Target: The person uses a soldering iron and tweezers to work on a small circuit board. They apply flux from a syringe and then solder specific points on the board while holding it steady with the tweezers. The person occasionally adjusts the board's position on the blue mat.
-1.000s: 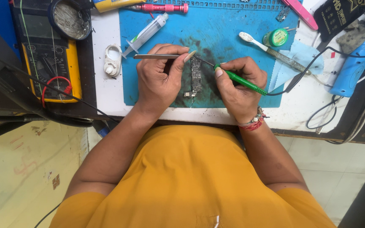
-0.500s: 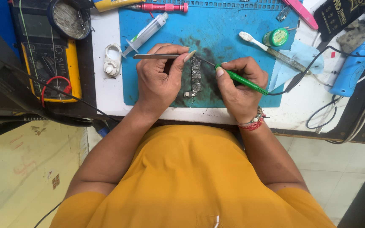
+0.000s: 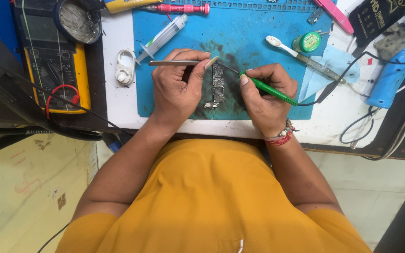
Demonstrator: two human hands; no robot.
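Nothing has shifted: our left hand (image 3: 176, 82) still pinches tweezers (image 3: 174, 63), right hand (image 3: 266, 96) still grips the soldering iron (image 3: 268, 89) over the circuit board (image 3: 218, 83).

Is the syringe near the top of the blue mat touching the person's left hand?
Apart. The head view shows the syringe lying above the left hand, with a strip of bare blue mat between them.
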